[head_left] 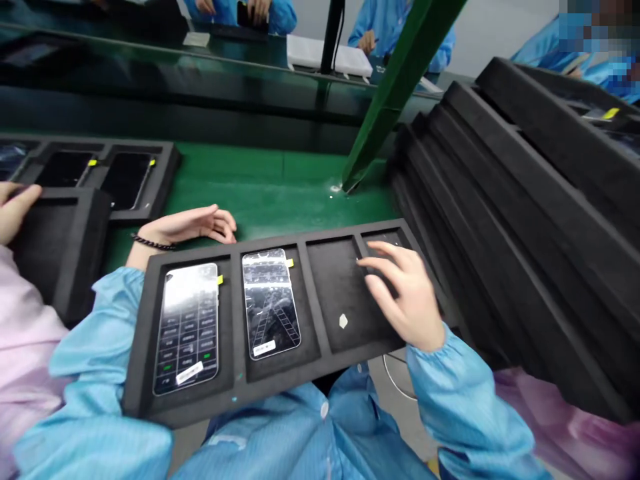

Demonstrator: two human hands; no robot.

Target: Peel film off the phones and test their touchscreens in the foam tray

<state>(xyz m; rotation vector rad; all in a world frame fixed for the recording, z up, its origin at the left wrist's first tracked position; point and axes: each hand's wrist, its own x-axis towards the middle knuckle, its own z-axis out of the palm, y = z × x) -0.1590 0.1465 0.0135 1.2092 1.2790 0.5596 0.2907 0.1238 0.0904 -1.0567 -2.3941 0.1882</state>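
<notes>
A black foam tray (320, 363) with four slots lies across my lap at the table's near edge. Two phones fill its left slots: one (187, 327) at far left, another (270, 303) beside it, each with a yellow tab. The third slot holds only a small white scrap (343, 321). My right hand (403, 297) rests over the two right slots, fingers spread flat, holding nothing. My left hand (193, 225) lies on the green table just behind the tray's far edge, fingers loosely curled, empty, with a dark bracelet at the wrist.
A tall slanted stack of black foam trays (525, 220) fills the right. Another tray with phones (125, 175) sits far left, with a dark foam block (60, 247) and another person's hand (15, 210) there. A green post (395, 87) rises mid-table. Blue-sleeved people work across the conveyor.
</notes>
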